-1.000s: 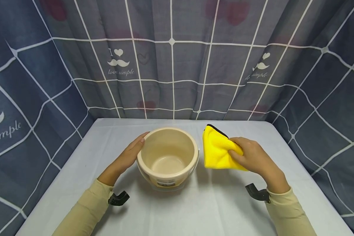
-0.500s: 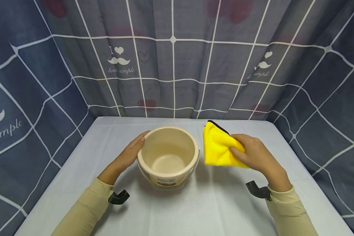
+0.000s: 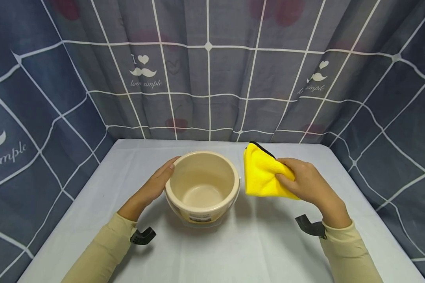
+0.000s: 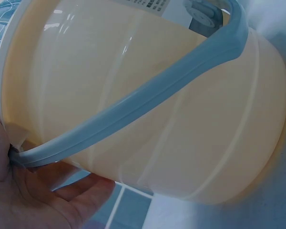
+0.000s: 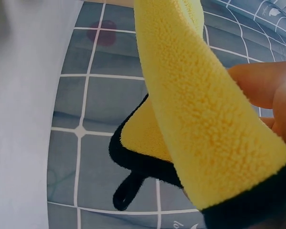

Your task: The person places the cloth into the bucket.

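A cream bucket (image 3: pixel 202 209) stands on the white-covered table, its mouth tilted toward the head camera and its inside bare. My left hand (image 3: pixel 155 184) holds its left side, thumb at the rim and fingers along the outer wall. In the left wrist view, the grey-blue bucket handle (image 4: pixel 133 102) hangs slanting across the wall, its pivot beside the thumb. To the right of the bucket, my right hand (image 3: pixel 306 182) pinches a folded yellow cloth (image 3: pixel 263 173) above the table. The right wrist view shows its fluffy face, black edging and a black hanging loop (image 5: pixel 128 191).
The white tablecloth (image 3: pixel 230 251) spreads around the bucket. Grey-blue checked curtains (image 3: pixel 226 78) rise at the back and both sides. A black wrist mount (image 3: pixel 143 236) is on the left sleeve, another black mount (image 3: pixel 311 228) on the right one.
My right hand has risen slightly in the view with the yellow cloth, away from me. The left hand and the bucket stay almost where they were.
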### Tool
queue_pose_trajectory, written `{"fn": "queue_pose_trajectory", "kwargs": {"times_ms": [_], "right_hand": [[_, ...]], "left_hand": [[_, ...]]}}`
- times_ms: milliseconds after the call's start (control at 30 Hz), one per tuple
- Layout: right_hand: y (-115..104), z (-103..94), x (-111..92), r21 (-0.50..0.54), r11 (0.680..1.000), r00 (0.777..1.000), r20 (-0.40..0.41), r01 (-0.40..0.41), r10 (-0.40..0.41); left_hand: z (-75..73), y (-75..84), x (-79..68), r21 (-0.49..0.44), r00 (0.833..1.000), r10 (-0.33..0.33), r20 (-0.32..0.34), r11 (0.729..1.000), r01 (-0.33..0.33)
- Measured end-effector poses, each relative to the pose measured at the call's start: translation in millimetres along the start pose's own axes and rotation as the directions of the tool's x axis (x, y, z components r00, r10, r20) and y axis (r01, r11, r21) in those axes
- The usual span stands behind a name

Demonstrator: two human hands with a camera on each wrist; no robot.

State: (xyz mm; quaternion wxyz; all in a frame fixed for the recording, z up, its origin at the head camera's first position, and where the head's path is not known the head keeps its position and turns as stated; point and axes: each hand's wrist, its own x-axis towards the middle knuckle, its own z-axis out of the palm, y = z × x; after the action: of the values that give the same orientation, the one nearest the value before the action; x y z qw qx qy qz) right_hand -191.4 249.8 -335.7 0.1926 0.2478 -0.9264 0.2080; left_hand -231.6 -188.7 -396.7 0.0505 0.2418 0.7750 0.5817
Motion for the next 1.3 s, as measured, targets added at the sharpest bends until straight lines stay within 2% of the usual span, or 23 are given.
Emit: {"fn": "queue_pose_trajectory", "kwargs": {"times_ms": [900, 1300], "right_hand": [[-8, -3.2, 6, 0.010, 1.000, 1.000, -0.008, 0.003, -0.003], [-14, -5.9, 11, 0.014, 0.999, 0.999, -0.031, 0.035, -0.035]], "left_hand": [[-1.8, 1.8, -0.4, 0.009, 1.000, -0.003, -0.004, 1.000, 0.003], [-0.8, 0.9, -0.8, 0.019, 1.000, -0.008, -0.003, 1.000, 0.008]]}}
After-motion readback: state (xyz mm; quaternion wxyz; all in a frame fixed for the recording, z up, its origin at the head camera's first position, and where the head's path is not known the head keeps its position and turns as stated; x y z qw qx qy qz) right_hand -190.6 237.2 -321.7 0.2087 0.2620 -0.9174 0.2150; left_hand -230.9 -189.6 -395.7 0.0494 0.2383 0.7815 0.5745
